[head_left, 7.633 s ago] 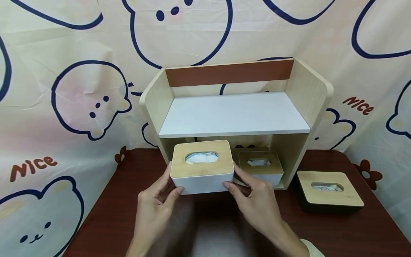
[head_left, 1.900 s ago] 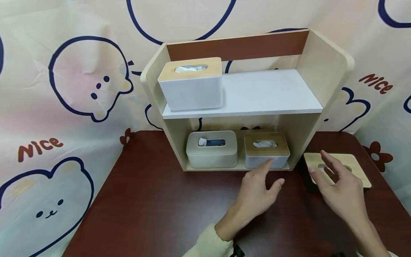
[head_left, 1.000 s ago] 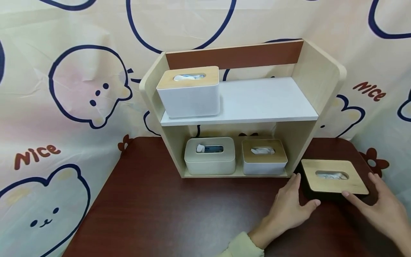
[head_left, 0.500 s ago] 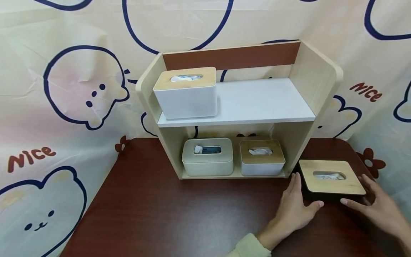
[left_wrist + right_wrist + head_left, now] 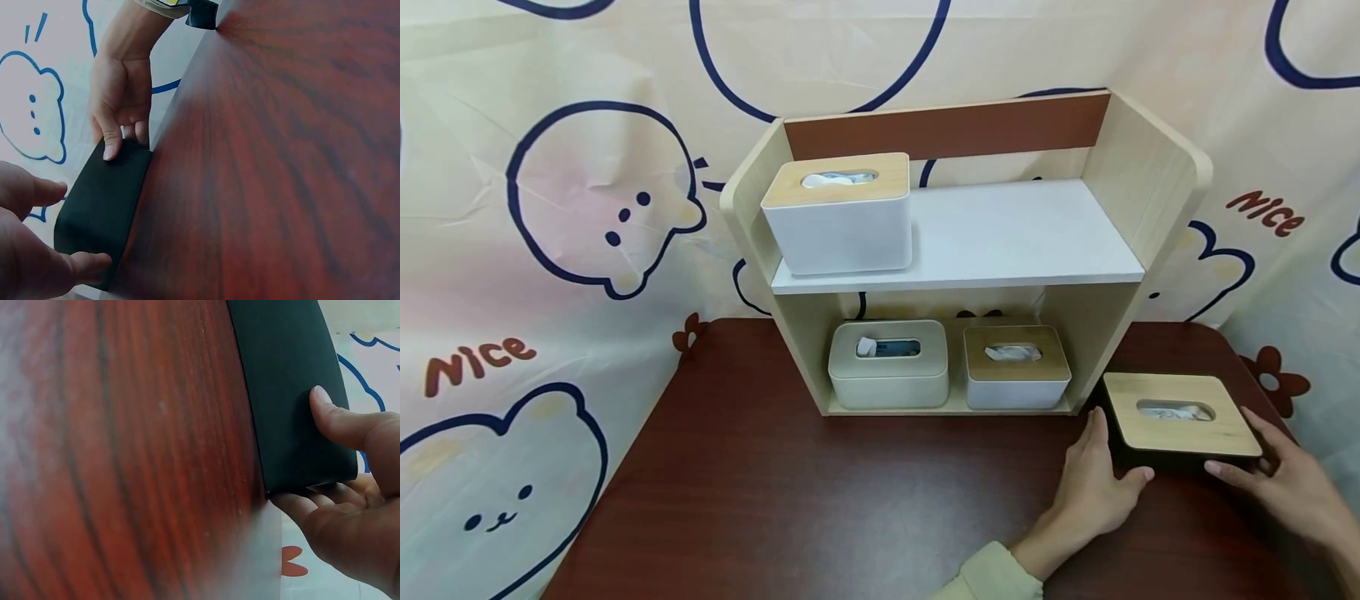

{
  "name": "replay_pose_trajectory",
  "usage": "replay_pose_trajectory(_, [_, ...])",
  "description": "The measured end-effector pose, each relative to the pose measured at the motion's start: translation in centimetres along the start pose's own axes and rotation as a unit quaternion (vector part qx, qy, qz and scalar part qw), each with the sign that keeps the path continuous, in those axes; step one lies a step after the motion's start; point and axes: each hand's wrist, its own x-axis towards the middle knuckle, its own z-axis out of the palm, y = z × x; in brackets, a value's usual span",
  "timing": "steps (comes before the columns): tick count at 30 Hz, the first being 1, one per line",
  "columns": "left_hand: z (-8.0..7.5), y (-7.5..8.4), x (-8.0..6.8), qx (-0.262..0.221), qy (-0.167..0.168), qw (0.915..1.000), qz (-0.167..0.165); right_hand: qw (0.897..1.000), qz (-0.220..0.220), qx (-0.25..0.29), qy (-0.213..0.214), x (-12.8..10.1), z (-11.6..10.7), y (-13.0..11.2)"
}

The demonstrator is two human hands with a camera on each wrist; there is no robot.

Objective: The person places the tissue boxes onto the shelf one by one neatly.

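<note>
A black tissue box (image 5: pixel 1183 434) with a light wooden lid sits on the table, right of the shelf. My left hand (image 5: pixel 1092 492) lies at its left end, fingers fairly straight along that side. The left thumb stands out in front of the box's front face; in the left wrist view, contact there cannot be told. At the opposite end my right hand (image 5: pixel 1296 492) grips the box. In the right wrist view the right thumb presses the black front face (image 5: pixel 287 425), with the other fingers bent round the end and lower edge.
A two-tier shelf (image 5: pixel 1022 229) stands on the dark wooden table (image 5: pixel 865 500). On its upper board, at left, is a white tissue box (image 5: pixel 842 237). Below stand a pale green-grey box (image 5: pixel 887 390) and a smaller white tissue box (image 5: pixel 1018 393). A printed cloth (image 5: pixel 587 50) hangs behind.
The larger white box, held in both hands at first, now stands on the upper board, and a pale box is below. Both hands moved right to the black tissue box, where the right has closed.
</note>
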Motion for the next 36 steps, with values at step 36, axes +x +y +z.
replay_pose_trajectory(36, [-2.0, -1.1, -2.1, -0.016, 0.065, 0.9852, 0.158, 0.996, -0.018, 0.033, 0.083, -5.5, 0.8, -2.5])
